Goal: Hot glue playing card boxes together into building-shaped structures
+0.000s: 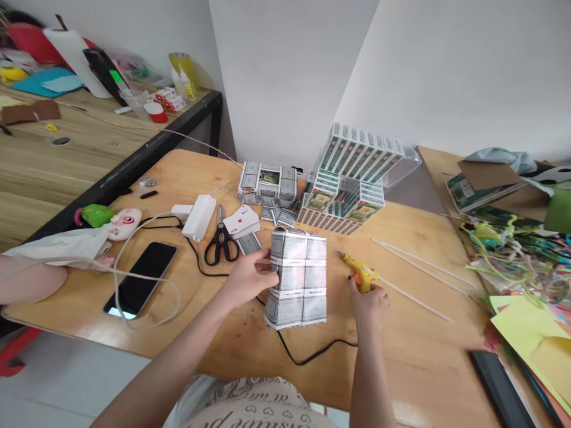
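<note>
A block built from glued playing cards (298,278) stands upright near the front of the wooden table (414,238). My left hand (247,279) grips its left side, fingers curled round the edge. My right hand (368,303) is closed on a yellow hot glue gun (360,272), whose nozzle points left toward the block and rests low over the table. The gun's black cord (312,355) runs under the block toward the front edge.
Black scissors (220,242), loose cards (242,222), a phone (141,276), a white charger (198,217), glue sticks (419,279), stacked card boxes (352,178), a smaller card structure (267,183). Coloured paper (530,333) at right. Another person's arm (27,282) at left.
</note>
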`<state>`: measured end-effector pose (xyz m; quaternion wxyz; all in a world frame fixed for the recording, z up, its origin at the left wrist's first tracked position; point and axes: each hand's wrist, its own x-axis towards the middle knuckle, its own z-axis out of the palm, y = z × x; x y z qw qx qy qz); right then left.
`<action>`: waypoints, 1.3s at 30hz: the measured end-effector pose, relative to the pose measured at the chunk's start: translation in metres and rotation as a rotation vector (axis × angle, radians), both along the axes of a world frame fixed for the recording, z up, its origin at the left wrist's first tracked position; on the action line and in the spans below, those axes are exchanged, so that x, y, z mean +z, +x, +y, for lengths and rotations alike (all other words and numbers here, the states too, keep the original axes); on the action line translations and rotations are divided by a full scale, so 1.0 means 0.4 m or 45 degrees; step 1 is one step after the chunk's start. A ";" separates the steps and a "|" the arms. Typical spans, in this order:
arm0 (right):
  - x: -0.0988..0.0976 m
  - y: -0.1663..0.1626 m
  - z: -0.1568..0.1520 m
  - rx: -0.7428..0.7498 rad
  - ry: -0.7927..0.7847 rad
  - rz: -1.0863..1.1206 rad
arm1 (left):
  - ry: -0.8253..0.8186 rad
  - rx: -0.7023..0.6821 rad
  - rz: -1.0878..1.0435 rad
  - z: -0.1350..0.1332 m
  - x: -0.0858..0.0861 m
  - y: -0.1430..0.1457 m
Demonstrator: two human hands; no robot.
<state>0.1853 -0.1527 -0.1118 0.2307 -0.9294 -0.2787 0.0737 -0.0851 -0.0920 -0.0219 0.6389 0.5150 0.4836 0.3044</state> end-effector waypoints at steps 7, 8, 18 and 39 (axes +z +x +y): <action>0.035 0.036 0.012 0.019 0.054 0.116 | -0.069 0.057 -0.037 0.000 -0.014 0.003; 0.043 0.041 0.009 0.036 0.076 0.137 | -0.078 0.062 -0.044 0.000 -0.016 0.002; 0.212 -0.065 -0.013 0.227 0.331 0.421 | -0.060 0.087 -0.006 -0.002 -0.015 0.006; 0.099 -0.113 0.072 0.519 0.657 1.657 | -0.051 0.015 -0.229 -0.019 -0.032 0.008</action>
